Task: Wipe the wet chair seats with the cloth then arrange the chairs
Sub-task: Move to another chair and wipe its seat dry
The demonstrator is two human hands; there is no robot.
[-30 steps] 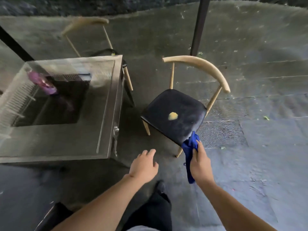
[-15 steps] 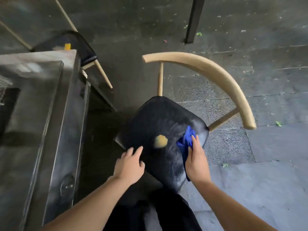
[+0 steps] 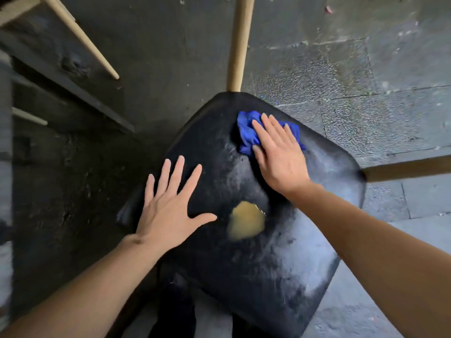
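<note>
A black chair seat (image 3: 244,264) fills the middle of the view, streaked with wet sheen, with a yellow leaf (image 3: 246,224) lying near its centre. My right hand (image 3: 278,154) presses flat on a crumpled blue cloth (image 3: 246,132) at the far part of the seat. My left hand (image 3: 168,203) rests with fingers spread on the seat's left edge, holding nothing. Wooden struts of the chair back (image 3: 238,42) rise beyond the seat and to the right.
Wooden legs of a second chair (image 3: 83,37) slant across the upper left. A metal table's edge (image 3: 5,142) runs down the far left. Wet grey stone paving (image 3: 366,81) lies all around. My dark trouser legs show below the seat.
I have leaned in much closer over the seat. My right hand slid the cloth from the seat's right side toward its far part, and my left hand spread flat on the seat.
</note>
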